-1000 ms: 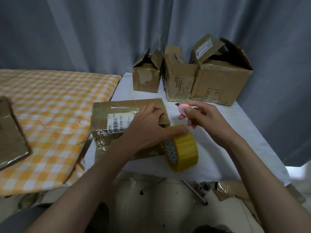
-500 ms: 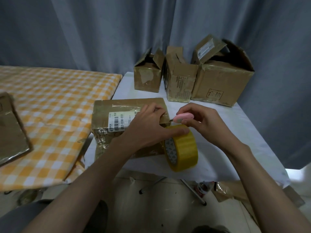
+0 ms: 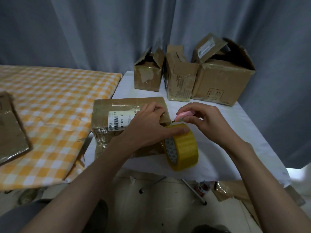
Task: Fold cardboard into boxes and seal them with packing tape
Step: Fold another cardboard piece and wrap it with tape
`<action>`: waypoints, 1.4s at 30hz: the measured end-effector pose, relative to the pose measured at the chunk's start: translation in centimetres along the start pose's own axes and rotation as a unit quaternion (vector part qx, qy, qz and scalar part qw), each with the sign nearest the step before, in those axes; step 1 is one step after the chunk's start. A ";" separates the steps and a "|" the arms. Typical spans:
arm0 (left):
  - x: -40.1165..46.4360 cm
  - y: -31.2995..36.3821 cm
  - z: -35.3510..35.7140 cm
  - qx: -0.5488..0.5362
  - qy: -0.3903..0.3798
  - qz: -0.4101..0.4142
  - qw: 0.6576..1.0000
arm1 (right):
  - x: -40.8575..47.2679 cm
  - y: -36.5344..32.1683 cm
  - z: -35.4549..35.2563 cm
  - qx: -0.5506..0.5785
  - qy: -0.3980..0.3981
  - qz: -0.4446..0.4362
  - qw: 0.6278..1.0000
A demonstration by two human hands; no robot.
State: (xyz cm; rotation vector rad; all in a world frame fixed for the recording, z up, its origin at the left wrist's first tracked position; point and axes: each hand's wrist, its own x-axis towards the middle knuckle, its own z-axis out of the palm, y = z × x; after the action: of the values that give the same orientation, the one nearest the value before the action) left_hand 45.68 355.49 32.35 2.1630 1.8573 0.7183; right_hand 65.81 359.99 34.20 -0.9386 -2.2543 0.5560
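Cutting tape at the box corner

Left hand [image 3: 148, 126] presses box [image 3: 117, 115], thumb on tape roll [image 3: 182, 147]; right hand [image 3: 203, 118] pinches pink cutter [image 3: 185, 114], blade seemingly touching tape beyond the thumb.

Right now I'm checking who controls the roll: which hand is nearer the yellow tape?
Left. The left hand lies over the box with its thumb pressing the yellow tape; the right hand holds the pink cutter just above it.

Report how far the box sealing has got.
Done: the labelled box is folded shut and lies on the white table. In hand: the left hand presses on it, thumb on the yellow tape roll; the right hand brings a pink cutter to the tape. Left: three boxes behind stand open.
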 end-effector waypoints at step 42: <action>-0.2 0.1 0.0 0.028 0.006 0.003 1.000 | -1.4 -1.2 1.0 0.238 -0.040 0.383 0.892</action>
State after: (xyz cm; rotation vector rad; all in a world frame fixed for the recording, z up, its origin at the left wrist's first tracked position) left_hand 45.77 355.24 32.35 2.2035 1.9011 0.6894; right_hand 65.31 358.01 33.69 -1.5293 -1.6021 1.4316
